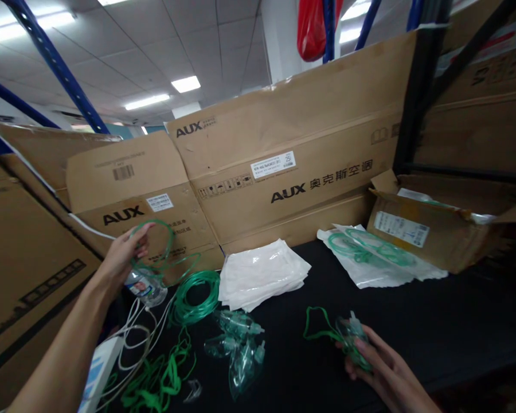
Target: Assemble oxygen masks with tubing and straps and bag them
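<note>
My left hand [131, 248] is closed on a loop of thin green tubing [171, 241], raised above a clear plastic bottle [148, 288]. The tubing hangs down toward a green tubing coil [196, 298] on the black surface. At the lower right, my right hand [376, 364] grips a clear green oxygen mask [351, 332], with its green elastic strap [316, 332] looping out to the left. Between the hands lie several more clear masks [245, 358]. Left of those masks is a tangle of green straps [161, 381], with small metal-looking strips [193, 391] beside it.
A stack of white bags [264, 272] lies in the middle. Behind it stand AUX cardboard boxes [292, 155]. To the right are bagged green tubing sets [370, 249] and an open carton [430, 229]. White cables [141, 330] and a white power strip [98, 373] are at left.
</note>
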{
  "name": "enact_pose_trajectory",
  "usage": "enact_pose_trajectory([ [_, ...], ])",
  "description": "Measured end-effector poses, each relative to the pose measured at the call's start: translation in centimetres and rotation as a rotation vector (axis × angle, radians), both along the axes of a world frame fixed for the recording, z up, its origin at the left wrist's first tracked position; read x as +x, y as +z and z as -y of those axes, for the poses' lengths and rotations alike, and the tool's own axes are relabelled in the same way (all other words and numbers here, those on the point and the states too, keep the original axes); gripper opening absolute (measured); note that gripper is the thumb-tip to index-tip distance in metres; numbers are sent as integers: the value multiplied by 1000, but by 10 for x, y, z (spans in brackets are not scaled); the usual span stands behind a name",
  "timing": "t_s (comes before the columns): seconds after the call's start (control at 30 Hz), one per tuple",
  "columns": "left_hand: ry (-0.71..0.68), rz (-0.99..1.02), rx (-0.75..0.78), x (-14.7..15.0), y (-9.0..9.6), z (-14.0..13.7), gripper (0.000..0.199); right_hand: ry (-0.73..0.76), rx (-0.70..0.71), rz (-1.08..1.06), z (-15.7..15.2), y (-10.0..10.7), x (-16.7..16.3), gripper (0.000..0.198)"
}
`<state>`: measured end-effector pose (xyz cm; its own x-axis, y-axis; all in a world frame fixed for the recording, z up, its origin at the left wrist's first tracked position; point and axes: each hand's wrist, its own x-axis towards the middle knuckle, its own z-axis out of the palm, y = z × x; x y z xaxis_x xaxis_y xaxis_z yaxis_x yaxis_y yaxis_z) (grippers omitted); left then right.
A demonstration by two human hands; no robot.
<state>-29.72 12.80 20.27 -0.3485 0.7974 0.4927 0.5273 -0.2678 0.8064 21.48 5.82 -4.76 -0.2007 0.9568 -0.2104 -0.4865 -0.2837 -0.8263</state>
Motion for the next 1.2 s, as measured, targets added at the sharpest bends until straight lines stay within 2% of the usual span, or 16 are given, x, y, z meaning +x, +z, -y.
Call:
enact_pose_trajectory([
  [0.13,-67,109,-61,50,21,16,41,-23,-16,-20,0,5,-2,43],
  [0.23,-128,151,-89,98,27,27,41,-35,-15,-57,1,10,-2,40],
  [0.33,-199,169,-127,146,23,34,42,-44,1,-81,2,13,2,39],
  [0.43,-287,190,-180,191,8,35,46,-74,-4,-93,3,15,16,38],
  [0.53,-394,188,-271,230,-18,36,47,-154,-3,-118,6,20,39,37],
  [0.6,-425,114,-309,255,-44,41,45,-236,-12,-119,11,24,59,37],
  [0.73,-371,-284,-262,308,-117,62,31,-412,-156,4,31,22,98,38],
  [0.8,-422,-511,-393,334,-158,76,30,-450,-238,99,40,19,110,45],
  [0.87,-433,-546,-488,353,-191,88,44,-432,-279,155,45,19,114,50],
  [0.9,-423,-568,-540,359,-202,93,59,-402,-280,158,45,20,113,49],
  [0.97,-441,-603,-590,362,-214,100,86,-319,-267,139,40,24,108,45],
  [1.03,-455,-626,-553,353,-214,104,94,-265,-250,109,30,28,101,42],
  [1.1,-395,-617,-441,333,-209,108,79,-279,-252,62,18,27,95,39],
  [1.2,-191,-585,-328,293,-201,118,37,-216,-232,-75,2,22,90,35],
])
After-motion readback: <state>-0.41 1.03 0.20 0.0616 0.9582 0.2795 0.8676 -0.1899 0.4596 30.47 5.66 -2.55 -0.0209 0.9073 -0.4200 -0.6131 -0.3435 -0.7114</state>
